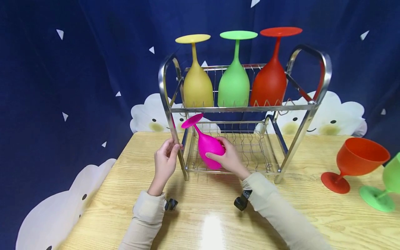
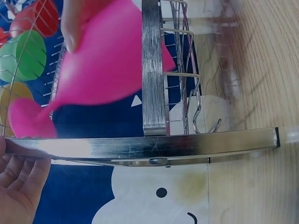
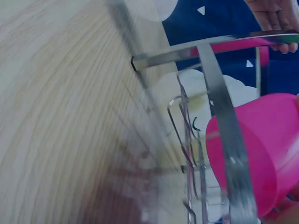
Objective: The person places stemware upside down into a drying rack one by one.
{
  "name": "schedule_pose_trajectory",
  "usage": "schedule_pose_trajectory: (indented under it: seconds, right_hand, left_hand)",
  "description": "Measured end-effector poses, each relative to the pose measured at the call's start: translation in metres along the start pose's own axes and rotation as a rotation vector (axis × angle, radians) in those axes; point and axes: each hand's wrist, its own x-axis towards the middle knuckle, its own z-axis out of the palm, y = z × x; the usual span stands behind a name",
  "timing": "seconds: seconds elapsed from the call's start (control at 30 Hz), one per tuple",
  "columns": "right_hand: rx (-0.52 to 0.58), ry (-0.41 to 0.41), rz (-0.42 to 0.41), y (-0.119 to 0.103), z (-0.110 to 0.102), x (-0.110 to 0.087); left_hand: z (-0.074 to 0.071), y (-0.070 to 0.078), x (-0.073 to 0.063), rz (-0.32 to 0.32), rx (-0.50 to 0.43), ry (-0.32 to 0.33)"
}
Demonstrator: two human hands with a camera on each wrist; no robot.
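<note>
My right hand (image 1: 230,159) holds a pink goblet (image 1: 208,146) by its bowl, fingers and thumb on either side. The goblet is tilted, foot up and to the left, its mouth down at the left part of the lower shelf of a two-tier metal dish rack (image 1: 240,109). In the right wrist view, the goblet's rim (image 3: 268,186) lies behind the shelf's front bar. My left hand (image 1: 165,158) grips the rack's left front leg; the left wrist view shows its fingers (image 2: 21,170) at that bar.
Upside down on the upper shelf stand a yellow goblet (image 1: 198,86), a green goblet (image 1: 234,85) and a red goblet (image 1: 269,83). To the right on the wooden table (image 1: 103,208) stand another red goblet (image 1: 354,159) and another green goblet (image 1: 390,177), upright. A dark blue curtain (image 1: 78,104) hangs behind.
</note>
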Motion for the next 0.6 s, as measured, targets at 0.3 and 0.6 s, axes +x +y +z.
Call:
schedule_pose_trajectory:
  seconds: [0.3,0.6]
  right_hand:
    - [0.059,0.049,0.039,0.004,0.028,0.007]
    - [0.001,0.009,-0.048,0.006,0.034,-0.001]
  left_hand:
    - [0.001,-0.004,0.001,-0.009,0.004,0.000]
    - [0.000,0.000,0.000,-0.040,0.009,-0.005]
